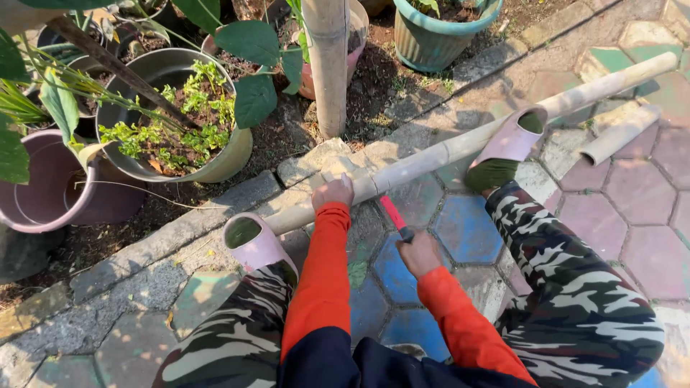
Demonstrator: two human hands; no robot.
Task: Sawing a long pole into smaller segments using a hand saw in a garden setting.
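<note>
A long pale bamboo pole (460, 144) lies slanted across the paving, from lower left to upper right. My left hand (333, 192) presses down on it, fingers wrapped over the top. My right hand (420, 253) grips the dark handle of a saw with a red blade (392, 213), whose tip meets the pole just right of my left hand. Both sleeves are orange. My feet in pink slippers, one (253, 243) under the pole's left end and one (512, 138) at its middle, rest against the pole.
A short bamboo piece (619, 134) lies at the right. An upright bamboo post (328, 65) stands behind the stone kerb (180, 226). Pots crowd the soil bed: a metal pot of green plants (176, 118), a purple pot (50, 183), a teal pot (435, 32).
</note>
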